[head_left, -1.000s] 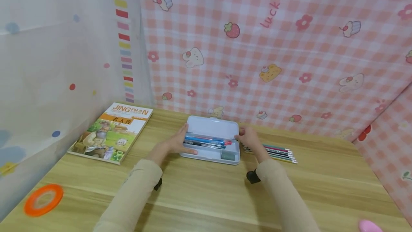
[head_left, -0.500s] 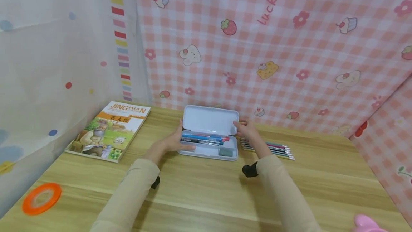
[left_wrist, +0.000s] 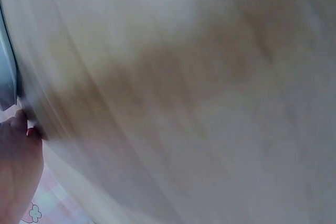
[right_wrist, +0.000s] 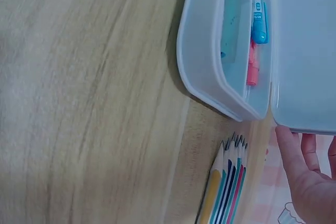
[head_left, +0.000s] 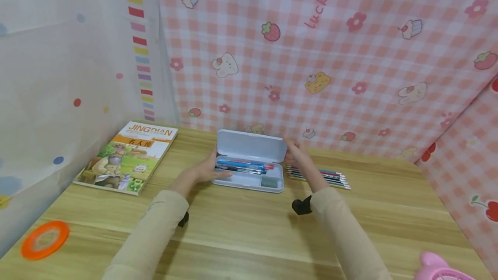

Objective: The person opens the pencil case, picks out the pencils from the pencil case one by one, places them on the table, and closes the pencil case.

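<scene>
A white pencil case (head_left: pixel 246 180) lies open at the back of the table, its lid (head_left: pixel 250 147) raised and tilted. Blue, black and red pens (head_left: pixel 243 167) fill its rear compartment; a grey-green block (head_left: pixel 269 182) sits front right. My left hand (head_left: pixel 201 169) holds the case's left end, thumb over the front rim, fingers along the side. At the lid's right edge, my right hand (head_left: pixel 302 161) holds on, its fingers partly hidden behind the lid in the right wrist view. Sharpened pencils (right_wrist: pixel 226 192) lie side by side right of the case. The left wrist view is mostly blurred tabletop.
A book (head_left: pixel 128 157) with an illustrated cover lies at the left. Nearer me is an orange ring (head_left: pixel 45 240), and a pink object (head_left: pixel 435 267) is cut off at the bottom right. A checked cloth (head_left: pixel 295 77) hangs just behind the case.
The lid has swung up from leaning far back to a steeper angle, my right hand moving with it. My left hand keeps its place on the case. The whole view has shifted slightly.
</scene>
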`<action>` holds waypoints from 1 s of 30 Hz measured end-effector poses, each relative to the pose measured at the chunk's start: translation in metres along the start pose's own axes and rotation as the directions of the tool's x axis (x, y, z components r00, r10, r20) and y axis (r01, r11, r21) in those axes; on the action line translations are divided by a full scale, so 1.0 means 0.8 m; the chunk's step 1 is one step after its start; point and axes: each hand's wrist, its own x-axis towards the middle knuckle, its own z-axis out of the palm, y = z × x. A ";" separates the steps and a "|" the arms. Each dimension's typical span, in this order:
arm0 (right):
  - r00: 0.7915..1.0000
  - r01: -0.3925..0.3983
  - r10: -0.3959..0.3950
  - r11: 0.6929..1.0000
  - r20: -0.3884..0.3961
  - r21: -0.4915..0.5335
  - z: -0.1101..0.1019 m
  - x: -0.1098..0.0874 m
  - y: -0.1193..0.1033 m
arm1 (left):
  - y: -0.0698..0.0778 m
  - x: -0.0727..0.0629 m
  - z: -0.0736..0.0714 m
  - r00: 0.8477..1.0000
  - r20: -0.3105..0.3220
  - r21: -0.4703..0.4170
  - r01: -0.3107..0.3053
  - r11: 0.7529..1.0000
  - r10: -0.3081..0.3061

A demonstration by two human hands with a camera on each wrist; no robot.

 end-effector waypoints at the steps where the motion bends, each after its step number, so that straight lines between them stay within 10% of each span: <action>1: 1.000 0.002 -0.002 1.000 -0.006 0.001 0.000 0.001 0.001 | 0.000 0.000 0.000 1.000 -0.008 0.004 -0.013 1.000 0.013; 7: 0.996 0.021 -0.023 1.000 0.089 0.017 -0.004 -0.001 0.004 | 0.010 -0.002 -0.006 0.992 -0.009 -0.168 0.119 0.979 -0.122; 13: 0.954 0.001 0.025 0.996 0.297 -0.089 -0.023 -0.013 0.010 | 0.025 0.003 -0.027 0.965 0.129 -0.513 0.263 0.817 -0.230; 16: 0.928 -0.004 0.054 0.991 0.369 -0.135 -0.032 -0.015 0.014 | 0.024 0.002 -0.034 0.966 0.163 -0.555 0.258 0.790 -0.201; 23: 0.858 0.140 0.001 0.962 0.514 -0.235 -0.050 -0.016 0.022 | 0.016 -0.011 -0.044 0.964 0.207 -0.503 0.251 0.827 -0.167; 30: 0.876 0.288 -0.044 0.848 0.481 -0.446 -0.058 -0.022 0.033 | 0.001 -0.020 -0.047 0.960 0.239 -0.397 0.231 0.888 -0.144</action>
